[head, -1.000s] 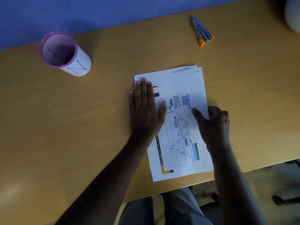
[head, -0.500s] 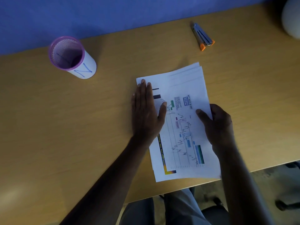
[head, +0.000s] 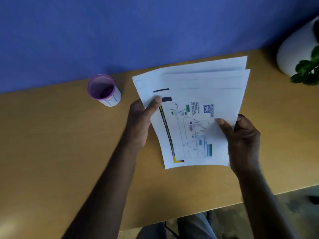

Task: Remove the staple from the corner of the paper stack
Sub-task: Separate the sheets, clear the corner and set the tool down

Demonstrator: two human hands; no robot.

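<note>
I see the paper stack (head: 198, 94) at frame centre, my left hand (head: 141, 121) and right hand (head: 241, 137) pinching its side edges above the desk (head: 51, 135).

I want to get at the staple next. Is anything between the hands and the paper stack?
No. Both the left hand and the right hand already grip the paper stack by its side edges, thumbs on top. The staple itself is too small to make out here.
</note>
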